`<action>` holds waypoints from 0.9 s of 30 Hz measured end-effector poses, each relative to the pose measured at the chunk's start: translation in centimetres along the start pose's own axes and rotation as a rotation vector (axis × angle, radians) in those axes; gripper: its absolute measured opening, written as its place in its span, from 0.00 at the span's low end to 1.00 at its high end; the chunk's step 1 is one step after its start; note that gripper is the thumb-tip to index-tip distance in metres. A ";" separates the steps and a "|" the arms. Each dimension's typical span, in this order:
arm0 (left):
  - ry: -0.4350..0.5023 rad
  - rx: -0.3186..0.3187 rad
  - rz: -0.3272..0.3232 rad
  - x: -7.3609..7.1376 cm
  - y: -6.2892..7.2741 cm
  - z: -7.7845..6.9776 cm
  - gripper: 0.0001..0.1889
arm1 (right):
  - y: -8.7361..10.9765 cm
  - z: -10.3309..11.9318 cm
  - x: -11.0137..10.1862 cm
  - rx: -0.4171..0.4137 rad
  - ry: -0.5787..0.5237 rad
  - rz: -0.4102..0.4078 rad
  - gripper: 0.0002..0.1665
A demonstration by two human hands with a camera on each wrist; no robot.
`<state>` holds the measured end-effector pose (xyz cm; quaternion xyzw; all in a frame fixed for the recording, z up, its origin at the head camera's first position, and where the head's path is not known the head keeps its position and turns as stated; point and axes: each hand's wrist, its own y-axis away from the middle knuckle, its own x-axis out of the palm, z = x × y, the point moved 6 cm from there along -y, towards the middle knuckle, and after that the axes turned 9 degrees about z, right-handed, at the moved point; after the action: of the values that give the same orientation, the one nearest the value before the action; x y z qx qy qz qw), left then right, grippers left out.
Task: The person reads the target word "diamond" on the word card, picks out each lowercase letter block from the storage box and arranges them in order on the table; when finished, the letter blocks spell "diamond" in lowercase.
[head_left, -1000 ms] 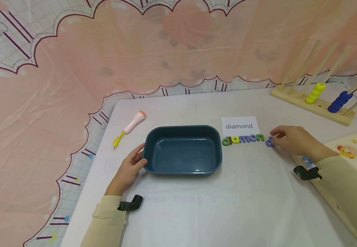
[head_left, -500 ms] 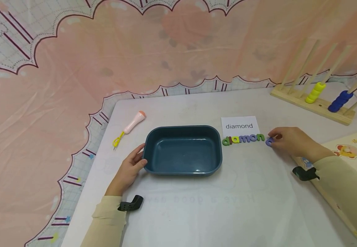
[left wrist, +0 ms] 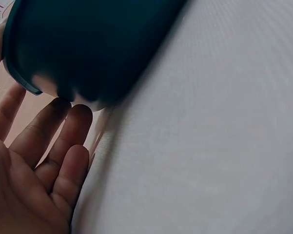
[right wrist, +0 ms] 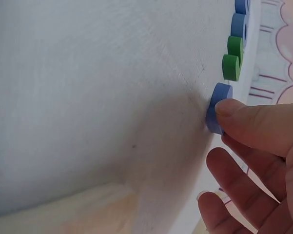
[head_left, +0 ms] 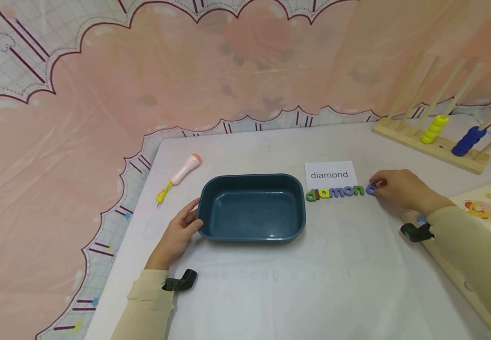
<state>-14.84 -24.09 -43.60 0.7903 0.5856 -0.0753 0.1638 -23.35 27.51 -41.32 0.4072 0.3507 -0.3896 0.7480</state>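
In the head view, my left hand (head_left: 176, 236) holds the left end of a dark teal plastic basin (head_left: 251, 238), thumb over the rim and fingers against the outer wall. Its fingertips (left wrist: 80, 117) show under the wall in the left wrist view. My right hand (head_left: 404, 189) pinches a blue-purple toy letter (right wrist: 216, 108) between thumb and fingers, low over the table. Part of that letter is hidden by the thumb. It stands just right of the green n (head_left: 358, 190), last in a row of coloured letters reading "diamon", below a white card (head_left: 328, 169) printed "diamond".
A pink-handled tool with yellow prongs (head_left: 179, 175) lies behind the left hand. At the back right stands a wooden peg abacus (head_left: 432, 146) with yellow and blue beads. A cream picture board (head_left: 483, 226) lies under the right forearm. A patterned curtain (head_left: 245, 71) hangs behind the table.
My right hand has moved slightly up and left with the letter, bringing it level with the row and closer to the n. My left hand and the basin have stayed put.
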 end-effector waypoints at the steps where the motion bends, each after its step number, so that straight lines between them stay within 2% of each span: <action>1: 0.000 -0.002 0.000 0.0 0.0 0.0 0.34 | 0.0 0.1 0.0 -0.013 0.005 -0.007 0.18; 5: 0.003 0.000 -0.002 0.0 0.0 0.1 0.33 | -0.2 0.3 -0.1 -0.040 0.025 -0.030 0.18; 27: 0.010 0.012 0.000 0.0 0.0 0.1 0.33 | -0.2 0.1 0.3 -0.024 0.018 -0.028 0.17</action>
<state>-14.87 -24.12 -43.68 0.7915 0.5860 -0.0748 0.1563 -23.36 27.27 -41.62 0.3968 0.3676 -0.3923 0.7440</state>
